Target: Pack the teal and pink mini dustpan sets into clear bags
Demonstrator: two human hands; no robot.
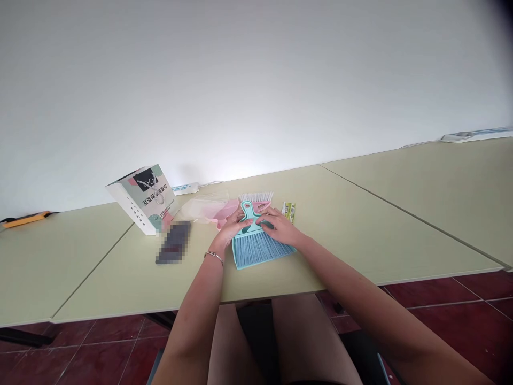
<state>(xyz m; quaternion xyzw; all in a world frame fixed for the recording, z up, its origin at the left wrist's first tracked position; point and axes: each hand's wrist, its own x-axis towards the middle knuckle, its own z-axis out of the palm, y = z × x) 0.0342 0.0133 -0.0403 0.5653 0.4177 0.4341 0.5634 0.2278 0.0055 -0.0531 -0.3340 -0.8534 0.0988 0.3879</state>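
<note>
A small teal hand brush lies on the pale green table, bristles toward me. Under its handle end lies a pink brush with white bristles pointing away. My left hand, a bracelet on its wrist, rests on the left side of the teal handle with fingers curled around it. My right hand presses on the right side of the same handle, fingers bent over it. A crumpled clear and pink plastic bag lies just left of the brushes.
A tilted printed box stands at the left. A dark flat item lies in front of it. A small green-yellow packet sits right of the brushes. White power strips lie by the wall, an orange tool at far left.
</note>
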